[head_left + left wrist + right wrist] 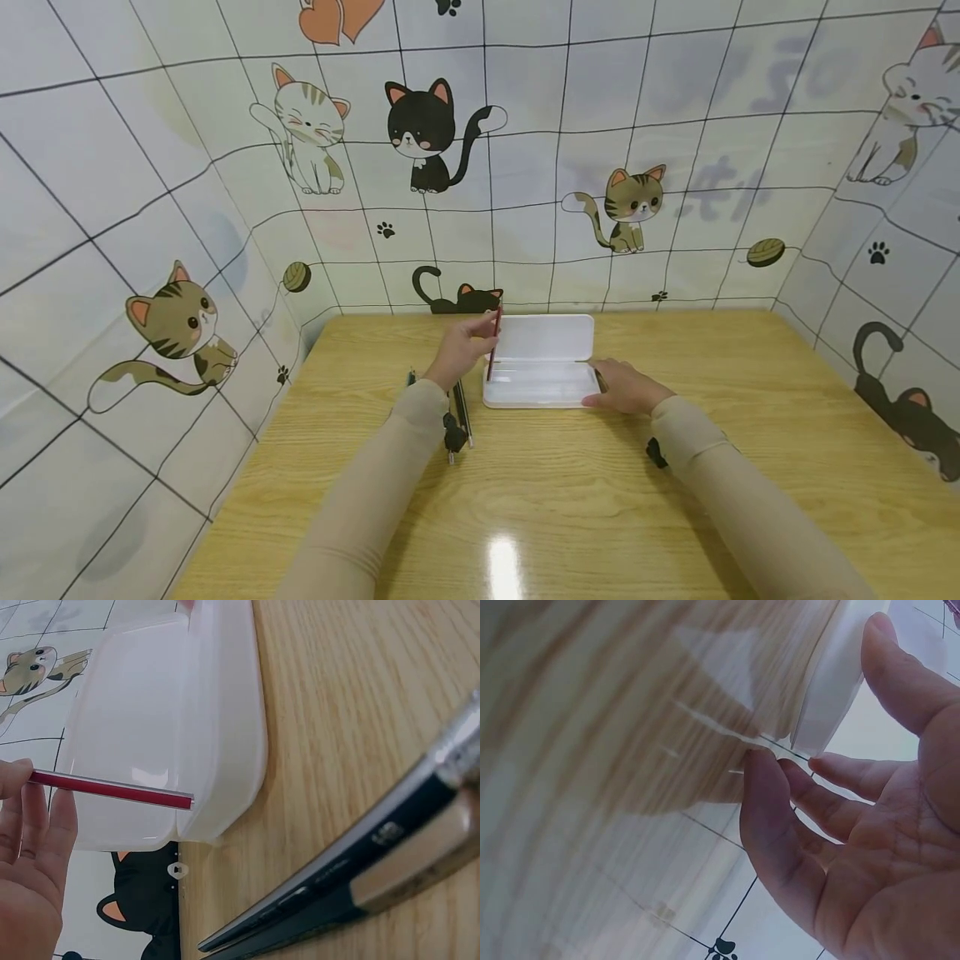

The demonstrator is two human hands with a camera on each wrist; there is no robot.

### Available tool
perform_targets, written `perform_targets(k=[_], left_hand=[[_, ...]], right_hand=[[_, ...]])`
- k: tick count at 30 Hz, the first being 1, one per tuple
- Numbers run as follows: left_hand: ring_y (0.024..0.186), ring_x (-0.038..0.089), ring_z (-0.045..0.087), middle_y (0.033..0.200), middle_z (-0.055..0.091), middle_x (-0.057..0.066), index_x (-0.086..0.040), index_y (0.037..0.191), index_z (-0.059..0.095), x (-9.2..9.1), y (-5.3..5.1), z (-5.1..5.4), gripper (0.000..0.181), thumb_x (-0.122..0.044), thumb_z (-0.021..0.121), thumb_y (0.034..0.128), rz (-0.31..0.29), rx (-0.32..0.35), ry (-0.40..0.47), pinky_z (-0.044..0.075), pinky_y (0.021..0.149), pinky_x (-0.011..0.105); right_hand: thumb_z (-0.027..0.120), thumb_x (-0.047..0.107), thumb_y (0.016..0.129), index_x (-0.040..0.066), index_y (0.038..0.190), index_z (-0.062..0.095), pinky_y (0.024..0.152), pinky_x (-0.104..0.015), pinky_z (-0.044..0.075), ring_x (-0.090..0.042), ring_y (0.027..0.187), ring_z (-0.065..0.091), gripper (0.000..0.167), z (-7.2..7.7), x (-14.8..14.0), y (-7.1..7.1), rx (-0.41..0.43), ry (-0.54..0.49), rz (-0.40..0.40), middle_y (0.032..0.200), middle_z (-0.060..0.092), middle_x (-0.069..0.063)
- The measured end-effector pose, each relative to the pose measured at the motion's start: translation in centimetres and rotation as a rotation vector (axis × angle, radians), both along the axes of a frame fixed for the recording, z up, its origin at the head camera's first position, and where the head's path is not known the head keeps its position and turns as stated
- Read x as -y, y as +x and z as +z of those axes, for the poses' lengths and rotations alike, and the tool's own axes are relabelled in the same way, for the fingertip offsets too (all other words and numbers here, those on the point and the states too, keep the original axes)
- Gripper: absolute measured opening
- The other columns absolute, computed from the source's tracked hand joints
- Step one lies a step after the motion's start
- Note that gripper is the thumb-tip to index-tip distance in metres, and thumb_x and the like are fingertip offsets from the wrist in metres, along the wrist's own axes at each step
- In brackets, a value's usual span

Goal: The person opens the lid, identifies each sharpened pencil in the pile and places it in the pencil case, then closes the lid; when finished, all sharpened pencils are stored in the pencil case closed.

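Wood counter [570, 492]: left hand [463, 346] pinches red stick [112, 789] at open white case [542, 382]; right hand [626, 387], fingers spread, touches its right end.

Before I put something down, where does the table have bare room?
The table is bare between the sleeves, in front of the open white case, and right of the right hand, towards the patterned wall covering. It is crowded left of the case, where pencils lie partly hidden by the left sleeve.
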State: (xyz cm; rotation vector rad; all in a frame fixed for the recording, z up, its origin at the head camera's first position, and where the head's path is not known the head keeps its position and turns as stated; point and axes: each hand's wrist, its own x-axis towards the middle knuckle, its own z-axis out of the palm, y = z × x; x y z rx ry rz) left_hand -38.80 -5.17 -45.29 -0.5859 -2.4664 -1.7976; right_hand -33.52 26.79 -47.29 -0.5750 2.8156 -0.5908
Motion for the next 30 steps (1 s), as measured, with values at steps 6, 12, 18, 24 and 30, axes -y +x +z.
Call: perform_targets(k=[6,12,18,24,30], left_hand=[[0.106,0.025,0.067,0.114,0.071,0.016,-0.008,0.132,0.068,-1.1,-0.6,-0.9,0.039,0.0,0.07,0.0938,-0.041,-0.057,-0.057,0.057,0.079,0.032],[0.104,0.024,0.067,0.111,0.071,0.016,-0.005,0.13,0.069,-2.1,-0.7,-1.2,0.037,0.0,0.07,0.0934,-0.069,-0.088,-0.078,0.057,0.08,0.033],[0.098,0.018,0.067,0.11,0.071,0.006,-0.012,0.129,0.07,-3.0,-0.9,-1.1,0.037,-0.001,0.071,0.093,-0.115,-0.149,-0.197,0.056,0.081,0.029],[0.093,0.015,0.068,0.109,0.072,0.006,-0.008,0.126,0.071,-4.1,-1.5,-1.0,0.034,0.001,0.07,0.0934,-0.211,-0.247,-0.342,0.055,0.082,0.025],[0.09,0.013,0.065,0.1,0.071,0.003,-0.011,0.124,0.073,-5.2,-1.3,-0.5,0.033,0.0,0.071,0.0927,-0.253,-0.211,-0.46,0.053,0.076,0.024]], right_hand=[[0.07,0.039,0.096,-0.011,0.152,0.032,0.113,-0.065,0.027,-0.055,0.141,0.03,0.084,-0.2,-0.2,0.1,0.002,0.011,-0.012,0.153,0.035,-0.034],[0.07,0.035,0.097,-0.007,0.154,0.033,0.113,-0.066,0.027,-0.053,0.141,0.031,0.08,-0.3,-0.4,0.2,-0.007,-0.01,0.011,0.154,0.037,-0.032],[0.07,0.037,0.097,-0.007,0.154,0.033,0.114,-0.065,0.027,-0.052,0.142,0.032,0.081,-0.5,-0.4,0.0,-0.009,0.0,0.005,0.154,0.037,-0.031],[0.07,0.036,0.097,-0.007,0.153,0.034,0.115,-0.063,0.027,-0.051,0.141,0.033,0.08,-0.5,-0.1,-0.2,-0.009,0.0,-0.001,0.153,0.038,-0.031],[0.071,0.038,0.096,-0.009,0.153,0.034,0.114,-0.064,0.028,-0.052,0.14,0.034,0.082,-0.1,0.1,0.0,-0.011,0.009,-0.007,0.153,0.038,-0.032]])
